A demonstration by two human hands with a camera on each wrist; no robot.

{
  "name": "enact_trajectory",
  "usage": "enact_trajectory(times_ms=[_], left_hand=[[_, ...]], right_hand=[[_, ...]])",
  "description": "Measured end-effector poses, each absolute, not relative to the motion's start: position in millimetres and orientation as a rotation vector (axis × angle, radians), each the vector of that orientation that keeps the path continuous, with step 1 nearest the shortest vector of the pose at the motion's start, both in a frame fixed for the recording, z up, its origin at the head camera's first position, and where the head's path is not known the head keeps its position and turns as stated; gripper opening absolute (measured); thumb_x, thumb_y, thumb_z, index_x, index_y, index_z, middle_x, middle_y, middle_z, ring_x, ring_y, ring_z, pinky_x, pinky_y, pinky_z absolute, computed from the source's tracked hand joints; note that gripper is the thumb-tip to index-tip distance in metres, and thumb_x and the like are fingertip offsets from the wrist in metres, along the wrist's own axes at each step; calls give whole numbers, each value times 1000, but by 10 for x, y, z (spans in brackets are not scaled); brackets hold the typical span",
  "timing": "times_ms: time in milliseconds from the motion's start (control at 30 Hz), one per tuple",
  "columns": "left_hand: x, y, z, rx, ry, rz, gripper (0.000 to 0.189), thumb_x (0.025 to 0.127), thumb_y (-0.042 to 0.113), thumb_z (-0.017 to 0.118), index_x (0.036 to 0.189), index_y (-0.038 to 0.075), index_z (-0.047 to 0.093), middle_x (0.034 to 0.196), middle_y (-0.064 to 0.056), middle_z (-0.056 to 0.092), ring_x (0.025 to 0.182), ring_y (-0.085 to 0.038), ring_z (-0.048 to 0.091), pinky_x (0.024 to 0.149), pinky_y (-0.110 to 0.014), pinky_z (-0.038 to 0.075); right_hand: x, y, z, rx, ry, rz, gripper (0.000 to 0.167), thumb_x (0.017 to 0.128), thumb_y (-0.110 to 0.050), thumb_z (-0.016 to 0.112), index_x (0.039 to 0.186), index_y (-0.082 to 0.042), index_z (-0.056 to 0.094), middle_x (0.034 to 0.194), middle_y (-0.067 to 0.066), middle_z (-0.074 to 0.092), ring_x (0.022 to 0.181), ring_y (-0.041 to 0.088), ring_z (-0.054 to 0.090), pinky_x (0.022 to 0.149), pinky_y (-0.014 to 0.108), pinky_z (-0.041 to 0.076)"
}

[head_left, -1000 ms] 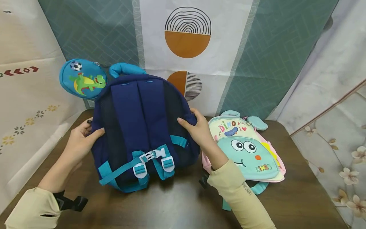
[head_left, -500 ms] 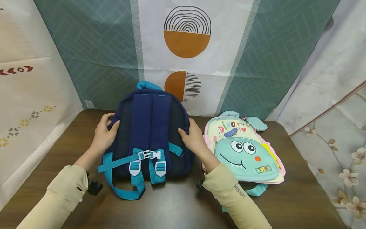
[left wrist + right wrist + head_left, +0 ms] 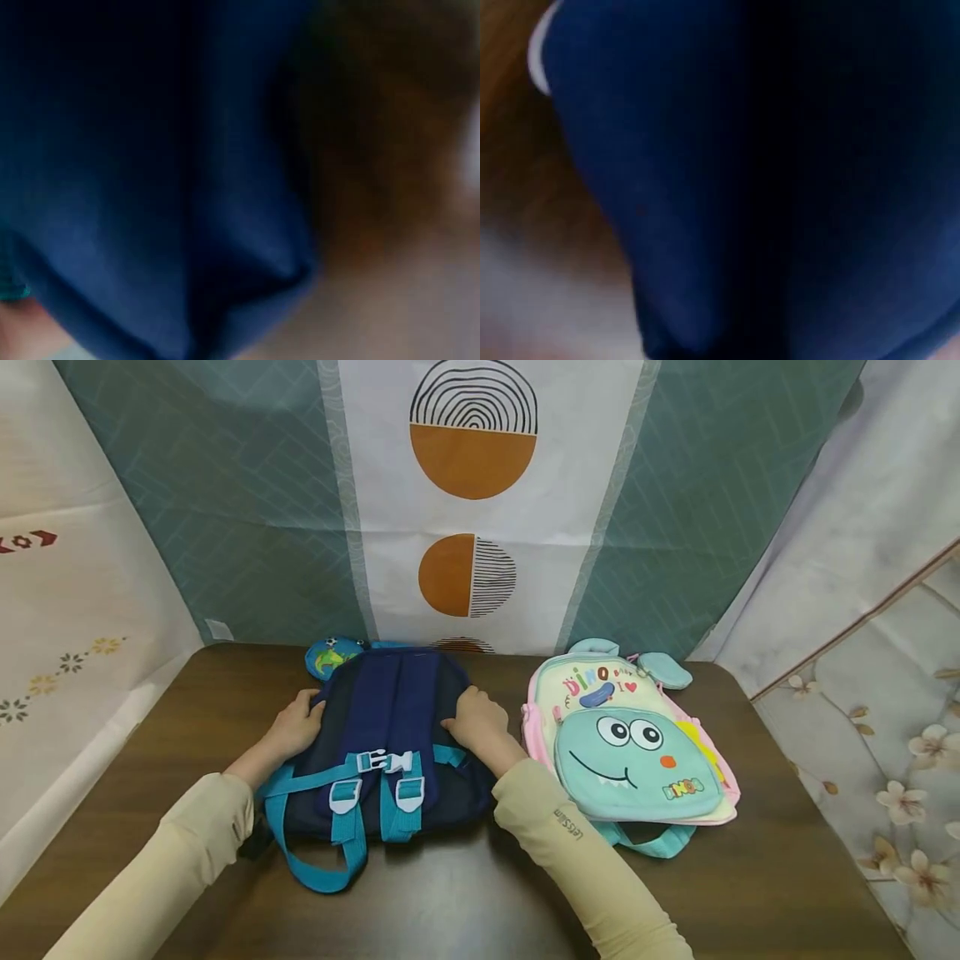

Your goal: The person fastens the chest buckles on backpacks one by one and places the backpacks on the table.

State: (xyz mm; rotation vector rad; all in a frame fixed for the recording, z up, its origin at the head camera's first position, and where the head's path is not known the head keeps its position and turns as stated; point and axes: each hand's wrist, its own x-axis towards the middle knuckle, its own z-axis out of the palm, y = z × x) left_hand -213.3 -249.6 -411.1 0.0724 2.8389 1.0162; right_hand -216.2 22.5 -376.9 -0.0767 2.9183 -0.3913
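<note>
A navy backpack lies back side up on the brown table, tilted away, its two shoulder straps running down the middle. Turquoise webbing with a white clip buckle crosses its lower part, and one loop hangs onto the tabletop. My left hand grips the bag's left side. On the opposite side, my right hand holds the edge, its fingers partly hidden. Past the top peeks a round blue pouch with a green dinosaur. Dark blue cloth fills much of the left wrist view; the right wrist view likewise shows the bag's fabric, blurred.
To the right, a small mint, cream and pink dinosaur backpack lies face up close to my right forearm. The brown table backs onto a green and white patterned cloth. Pale printed curtains hang at both sides.
Both hands have lowered the navy backpack from a raised, upright hold and tipped its top away onto the table. The round pouch swung from the upper left to behind the bag. The dinosaur backpack stayed put.
</note>
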Motion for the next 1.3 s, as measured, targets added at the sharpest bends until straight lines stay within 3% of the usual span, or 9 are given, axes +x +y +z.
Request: enact_trajectory(times_ms=[167,367,567,667,833,1000,1167,1300], left_hand=[[-2162,-2463,-4078,156,2812,964,47,102,13,24,135,-19,18,131,-45,29,122,-55,29,100,-61,27],[-2172,-2478,-4031,171,2758,915,48,103,16,22,140,-14,13,133,-45,23,123,-55,22,99,-63,24],[-2169,-2496,-4026,203,2764,905,52,102,16,24,145,-9,9,140,-41,22,128,-53,21,103,-62,22],[-2108,-2480,-3989,214,2741,928,54,103,19,25,146,-8,6,145,-38,15,134,-51,15,107,-60,16],[-1857,-2420,-3873,377,2677,994,58,103,35,28,147,-2,19,151,-30,3,137,-50,-1,105,-66,0],[-1574,-2264,-3768,603,2600,913,62,97,45,43,146,9,31,155,-19,10,139,-46,-5,99,-69,-13],[-1378,-2125,-3706,727,2591,871,68,88,42,61,144,10,36,153,-15,23,141,-38,13,105,-66,-5],[-1331,-2037,-3707,737,2676,891,60,89,30,64,140,6,42,143,-16,41,133,-37,34,107,-59,21]], right_hand=[[-2230,161,-3874,-13,2873,-221,69,88,-46,59,132,4,43,123,16,55,103,29,60,81,40,52],[-2287,139,-3847,-1,2820,-175,68,89,-45,58,133,4,43,124,16,55,107,28,59,84,39,51],[-2308,184,-3855,27,2776,-251,70,90,-45,57,137,4,37,131,19,49,113,31,55,87,41,50],[-2297,199,-3871,23,2776,-282,72,91,-44,56,138,5,34,132,21,45,112,32,55,87,41,50],[-2240,190,-3903,-42,2841,-240,73,92,-45,53,138,8,33,131,22,42,104,32,57,84,40,51],[-2126,199,-3838,-154,2963,-116,73,91,-46,53,141,3,34,133,19,43,118,33,47,95,44,43],[-1936,186,-3704,-407,3025,-79,58,92,-41,56,136,-5,45,130,17,49,119,32,47,96,47,40],[-1822,203,-3649,-615,3006,-245,46,93,-32,58,132,-8,52,127,14,53,116,30,52,95,44,44]])
